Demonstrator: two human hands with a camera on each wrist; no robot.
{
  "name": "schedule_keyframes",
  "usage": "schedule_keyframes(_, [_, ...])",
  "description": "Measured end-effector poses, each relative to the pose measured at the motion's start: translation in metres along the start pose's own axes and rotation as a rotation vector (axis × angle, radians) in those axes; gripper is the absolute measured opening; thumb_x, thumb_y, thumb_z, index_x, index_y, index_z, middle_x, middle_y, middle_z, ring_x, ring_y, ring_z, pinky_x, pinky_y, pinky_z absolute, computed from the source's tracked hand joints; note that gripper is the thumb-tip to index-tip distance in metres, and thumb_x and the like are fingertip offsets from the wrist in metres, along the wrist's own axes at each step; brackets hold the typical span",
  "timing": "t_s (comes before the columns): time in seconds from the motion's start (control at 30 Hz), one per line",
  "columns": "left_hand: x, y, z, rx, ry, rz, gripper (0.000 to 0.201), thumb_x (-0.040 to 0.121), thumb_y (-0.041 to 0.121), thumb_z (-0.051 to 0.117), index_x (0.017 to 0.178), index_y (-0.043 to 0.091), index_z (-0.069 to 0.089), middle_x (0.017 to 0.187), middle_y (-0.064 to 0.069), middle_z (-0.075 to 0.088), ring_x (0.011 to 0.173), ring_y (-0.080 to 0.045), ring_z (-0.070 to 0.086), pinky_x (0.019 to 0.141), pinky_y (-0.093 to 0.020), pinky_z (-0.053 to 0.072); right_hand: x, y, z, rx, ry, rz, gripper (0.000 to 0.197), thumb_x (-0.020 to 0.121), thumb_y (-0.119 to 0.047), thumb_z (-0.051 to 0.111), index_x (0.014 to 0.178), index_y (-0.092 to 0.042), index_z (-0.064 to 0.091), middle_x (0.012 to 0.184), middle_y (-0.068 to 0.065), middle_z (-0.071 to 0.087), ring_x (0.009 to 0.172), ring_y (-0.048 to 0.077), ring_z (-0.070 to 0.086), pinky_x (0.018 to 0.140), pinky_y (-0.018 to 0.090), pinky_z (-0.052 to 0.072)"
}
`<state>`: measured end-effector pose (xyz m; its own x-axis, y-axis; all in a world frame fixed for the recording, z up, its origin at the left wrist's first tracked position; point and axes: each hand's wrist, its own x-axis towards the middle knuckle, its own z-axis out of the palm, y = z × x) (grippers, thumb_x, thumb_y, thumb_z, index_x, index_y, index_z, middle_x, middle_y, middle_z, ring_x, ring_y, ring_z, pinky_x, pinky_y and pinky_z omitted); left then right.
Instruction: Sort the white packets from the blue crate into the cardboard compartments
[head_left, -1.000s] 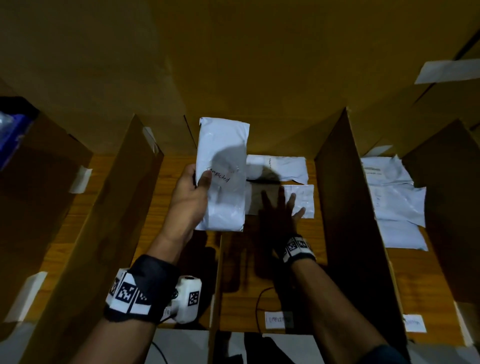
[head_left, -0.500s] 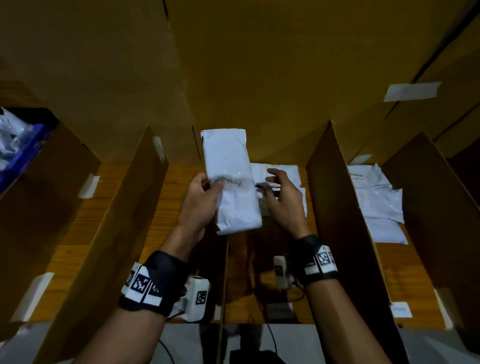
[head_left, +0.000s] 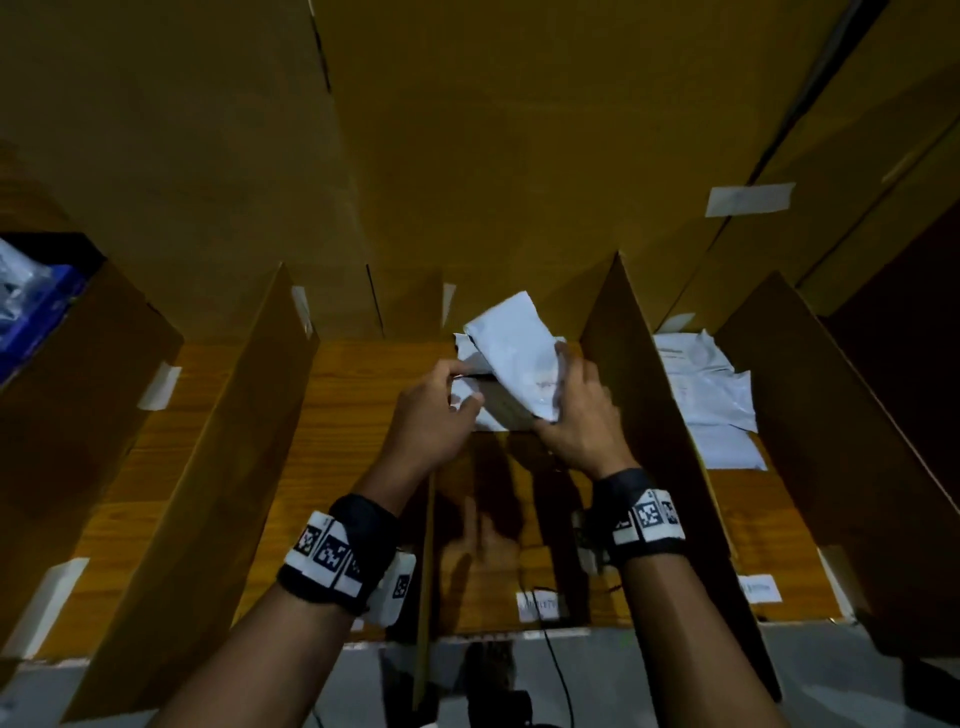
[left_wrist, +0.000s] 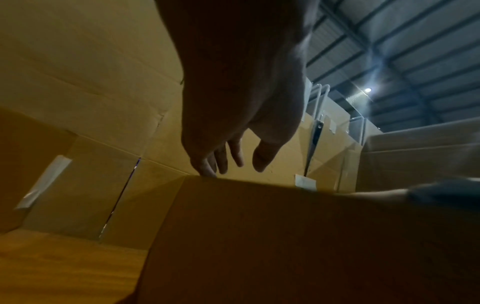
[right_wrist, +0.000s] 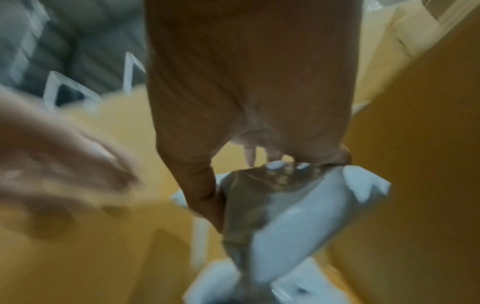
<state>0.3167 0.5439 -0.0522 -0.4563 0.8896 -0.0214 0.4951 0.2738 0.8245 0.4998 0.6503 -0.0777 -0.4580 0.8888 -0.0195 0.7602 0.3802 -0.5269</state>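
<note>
Since half a second ago the white packet (head_left: 514, 358) has passed from the left hand (head_left: 434, 415) to the right hand (head_left: 582, 415), and it now tilts with its top toward the right instead of standing nearly straight.

At the far left of the head view, the blue crate (head_left: 36, 317) shows only as a corner behind a cardboard wall, with pale wrapped things inside it. Next comes a tall cardboard divider (head_left: 218, 452), then the wooden floor (head_left: 337, 415) of the middle compartment. The left hand hovers over that compartment with its fingers loosely bent; the left wrist view shows them hanging apart and holding nothing, just above a cardboard edge (left_wrist: 259, 185). It sits just beside the packet's lower left corner; whether it touches it cannot be told.

The right hand grips the packet, fingers curled round its right edge and thumb along its underside, as the blurred right wrist view shows. Other white packets (head_left: 475, 387) lie flat on the compartment floor below the held one. Both wrists wear black bands with checkered markers (head_left: 332, 551).

Right of the hands stands another divider (head_left: 639, 395). Beyond it, a pile of white packets (head_left: 711, 395) lies in the next compartment, with a small paper label (head_left: 759, 588) on the floor near its front edge.
</note>
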Motion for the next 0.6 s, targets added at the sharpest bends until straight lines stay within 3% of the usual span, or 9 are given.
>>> schedule_keyframes(0.07, [-0.004,-0.001,0.004,0.084,0.017,0.087,0.034,0.101,0.022,0.069,0.134,0.026,0.061,0.123,0.012,0.055,0.104,-0.007,0.053,0.074,-0.011,0.04,0.013,0.018,0.002,-0.064,-0.095,0.074,0.113,0.072,-0.034,0.083,0.162,-0.03,0.015,0.158,0.01,0.032,0.139,0.051,0.039,0.111,0.07,0.031])
schedule_keyframes(0.1, [-0.005,-0.002,0.007,0.119,0.03,0.136,0.035,0.1,0.02,0.069,0.133,0.026,0.061,0.129,0.01,0.056,0.11,-0.008,0.052,0.078,-0.008,0.04,0.019,0.026,0.007,-0.085,-0.133,0.09,0.115,0.071,-0.029,0.085,0.162,-0.032,0.014,0.159,0.008,0.029,0.141,0.05,0.034,0.114,0.071,0.024])
schedule_keyframes(0.13, [-0.004,-0.006,0.009,0.165,0.046,0.176,0.036,0.1,0.019,0.069,0.134,0.025,0.06,0.136,0.007,0.056,0.121,-0.011,0.052,0.089,-0.011,0.041,0.025,0.033,0.013,-0.107,-0.166,0.096,0.117,0.07,-0.027,0.087,0.161,-0.033,0.014,0.161,0.006,0.027,0.143,0.049,0.031,0.115,0.071,0.019])
schedule_keyframes(0.2, [0.001,-0.014,0.012,0.274,0.036,0.195,0.045,0.101,0.018,0.066,0.144,0.021,0.055,0.152,-0.001,0.05,0.143,-0.019,0.041,0.116,-0.03,0.039,0.038,0.048,0.033,-0.166,-0.239,0.107,0.12,0.069,-0.031,0.09,0.159,-0.037,0.013,0.164,0.002,0.025,0.146,0.049,0.026,0.117,0.071,0.016])
schedule_keyframes(0.27, [0.003,-0.021,0.014,0.367,-0.044,0.145,0.059,0.104,0.02,0.062,0.159,0.015,0.04,0.168,-0.006,0.034,0.159,-0.023,0.022,0.128,-0.041,0.027,0.05,0.059,0.054,-0.241,-0.286,0.103,0.118,0.07,-0.033,0.09,0.159,-0.038,0.014,0.165,0.001,0.025,0.147,0.05,0.024,0.118,0.07,0.018])
schedule_keyframes(0.4, [0.002,-0.031,0.022,0.516,-0.153,0.109,0.077,0.109,0.027,0.053,0.17,0.015,0.007,0.178,-0.001,-0.006,0.164,-0.024,-0.001,0.132,-0.043,0.02,0.063,0.066,0.077,-0.345,-0.302,0.042,0.108,0.079,-0.032,0.084,0.161,-0.036,0.015,0.166,0.0,0.023,0.15,0.049,0.021,0.12,0.069,0.011])
schedule_keyframes(0.6, [0.0,-0.035,0.023,0.521,-0.145,0.112,0.078,0.109,0.021,0.051,0.17,0.017,0.002,0.177,0.003,-0.016,0.164,-0.018,-0.006,0.132,-0.042,0.019,0.084,0.065,0.096,-0.435,-0.323,-0.068,0.101,0.083,-0.035,0.081,0.16,-0.039,0.017,0.167,-0.003,0.022,0.149,0.044,0.022,0.12,0.073,0.012])
